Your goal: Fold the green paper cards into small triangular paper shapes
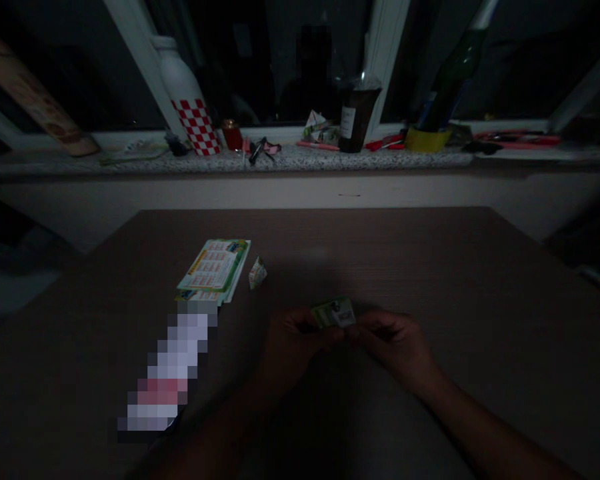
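Observation:
A small green and white printed piece of paper (pixel 334 313) is held up between my two hands, above the table. My left hand (pixel 297 340) pinches its left side and lower edge, thumb in front. At its lower right corner, the fingers of my right hand (pixel 393 340) are closed on it. Dim light hides whether the paper is folded. To the left lies a small folded paper piece (pixel 257 273), touched by neither hand. Beside that is a stack of printed calendar cards (pixel 215 265) with green borders.
A blurred-out phone-like object (pixel 175 367) lies left of my left forearm. Along the granite windowsill (pixel 290 157) stand a red-checked white bottle (pixel 193 100), a small red jar (pixel 232 135), a dark plastic cup (pixel 356 120) and a green bottle (pixel 447 80). The wooden table (pixel 405 253) ends at the wall.

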A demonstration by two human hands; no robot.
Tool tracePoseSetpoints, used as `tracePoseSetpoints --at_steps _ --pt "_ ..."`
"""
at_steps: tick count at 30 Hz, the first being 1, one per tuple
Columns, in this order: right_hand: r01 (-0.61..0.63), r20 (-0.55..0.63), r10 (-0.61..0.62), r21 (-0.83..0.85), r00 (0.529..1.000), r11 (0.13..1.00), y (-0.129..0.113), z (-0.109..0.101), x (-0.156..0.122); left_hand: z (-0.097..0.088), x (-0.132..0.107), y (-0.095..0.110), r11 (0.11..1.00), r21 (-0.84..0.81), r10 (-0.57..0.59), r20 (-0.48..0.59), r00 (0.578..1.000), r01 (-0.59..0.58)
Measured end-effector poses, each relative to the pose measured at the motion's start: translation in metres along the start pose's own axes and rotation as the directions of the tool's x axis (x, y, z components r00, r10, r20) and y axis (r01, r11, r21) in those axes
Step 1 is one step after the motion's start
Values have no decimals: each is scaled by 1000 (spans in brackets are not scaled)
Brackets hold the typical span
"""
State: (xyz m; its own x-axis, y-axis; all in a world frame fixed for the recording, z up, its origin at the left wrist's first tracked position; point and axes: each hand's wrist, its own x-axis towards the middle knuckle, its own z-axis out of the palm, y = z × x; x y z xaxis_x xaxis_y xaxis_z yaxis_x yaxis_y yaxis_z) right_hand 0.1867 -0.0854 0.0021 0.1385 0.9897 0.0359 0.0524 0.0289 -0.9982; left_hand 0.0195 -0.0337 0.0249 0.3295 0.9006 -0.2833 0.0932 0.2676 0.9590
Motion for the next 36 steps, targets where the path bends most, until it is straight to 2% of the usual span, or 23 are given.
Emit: tracePoseSetpoints --at_steps 5,7,9,11,12,13,14,15,16,17,18,19,21,24,29,31,36 --pt "54 6 -54 -34 999 998 -3 3 -3 5 1 -8 993 -114 34 32 999 -30" --pt "81 -8 -82 -72 997 994 -5 2 -3 4 2 -10 991 -118 65 77 995 -56" --pt "116 -10 -118 -139 993 984 -6 0 -4 0 3 -10 992 -76 111 104 988 -104" --pt "191 17 -193 -247 981 950 -8 -4 -4 -4 2 -9 969 77 232 45 972 -235" --pt "249 53 -244 -312 968 917 -9 -6 -3 -7 0 -8 919 203 344 2 939 -337" --pt "316 104 -299 -377 948 870 -10 -7 -3 -9 -2 -6 826 348 479 -20 877 -443" --pt "386 165 -350 -438 922 812 -11 -9 -3 -10 -4 -4 684 490 615 10 788 -540" --pt "452 227 -391 -490 892 746 -12 -10 -3 -11 -7 -2 516 595 720 89 689 -616" --pt "504 280 -420 -533 863 680 -13 -11 -3 -11 -9 1 352 660 771 198 606 -664" --pt "543 320 -442 -568 838 618 -13 -11 -3 -10 -11 3 214 694 782 300 546 -688" --pt "568 344 -459 -599 819 564 -14 -11 -3 -10 -13 6 121 715 777 363 513 -689" --pt "585 358 -475 -622 804 521 -14 -11 -3 -9 -14 8 64 728 770 399 498 -682" --pt "607 371 -502 -642 781 469 -15 -11 -4 -8 -14 10 25 748 754 422 504 -664" --pt "632 372 -541 -637 754 442 -15 -11 -4 -9 -12 10 32 754 751 415 513 -656" --pt "673 371 -612 -631 698 385 -13 -10 -4 -7 -10 9 36 731 816 373 442 -681" --pt "674 388 -600 -635 700 376 -14 -9 -5 -5 -11 10 32 715 820 381 427 -699" --pt "677 442 -540 -630 716 380 -17 -8 -7 -4 -12 10 27 695 792 423 439 -719"
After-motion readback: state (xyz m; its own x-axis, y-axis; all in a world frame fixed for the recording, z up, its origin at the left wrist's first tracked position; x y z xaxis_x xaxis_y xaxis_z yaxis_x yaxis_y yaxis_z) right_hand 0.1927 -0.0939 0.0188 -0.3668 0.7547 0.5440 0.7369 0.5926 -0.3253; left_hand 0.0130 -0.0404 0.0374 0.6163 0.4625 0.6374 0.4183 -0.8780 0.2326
